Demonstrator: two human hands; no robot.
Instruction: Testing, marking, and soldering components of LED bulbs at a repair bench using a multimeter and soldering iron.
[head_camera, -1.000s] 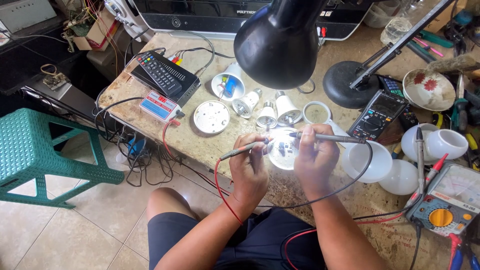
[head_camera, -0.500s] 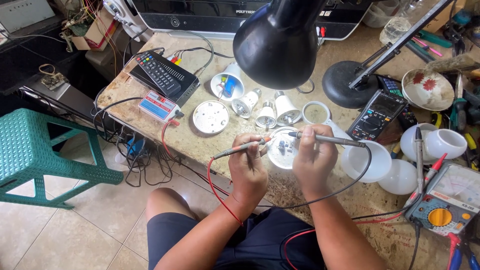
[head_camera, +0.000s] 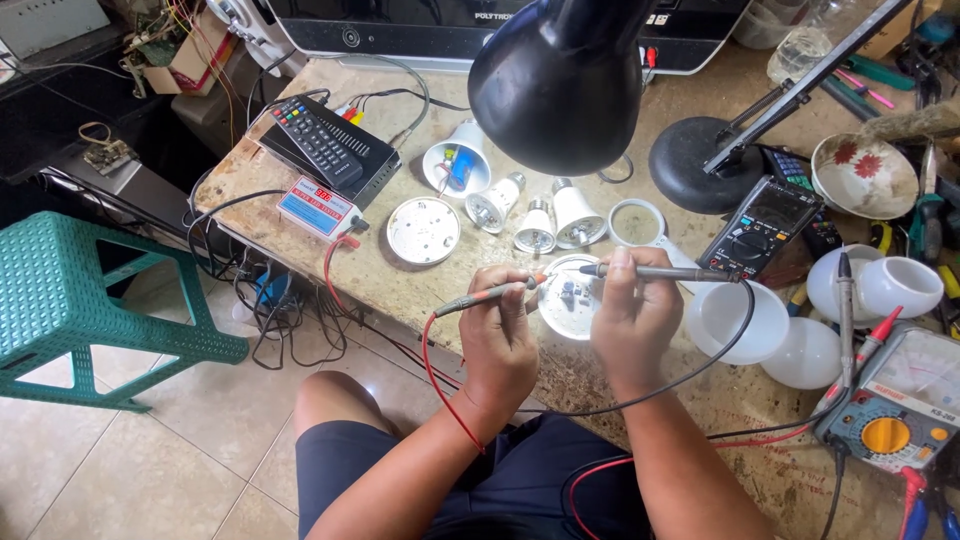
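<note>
**Probing the lit board**

Resting on the stone bench (head_camera: 300, 180), our round LED board (head_camera: 568, 300) sits half hidden between our hands. Our left hand (head_camera: 498, 340) pinches the red probe (head_camera: 490, 293); our right hand (head_camera: 630, 315) grips the black probe (head_camera: 655, 271). Tips blur in glare. Nothing has visibly shifted since earlier.

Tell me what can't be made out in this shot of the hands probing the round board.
- Head view: where the probe tips touch the round LED board is too small to tell; the left hand and right hand crowd it.
- The black lamp shade hides the bench behind it.
- The analog meter is cut off by the right edge.
</note>
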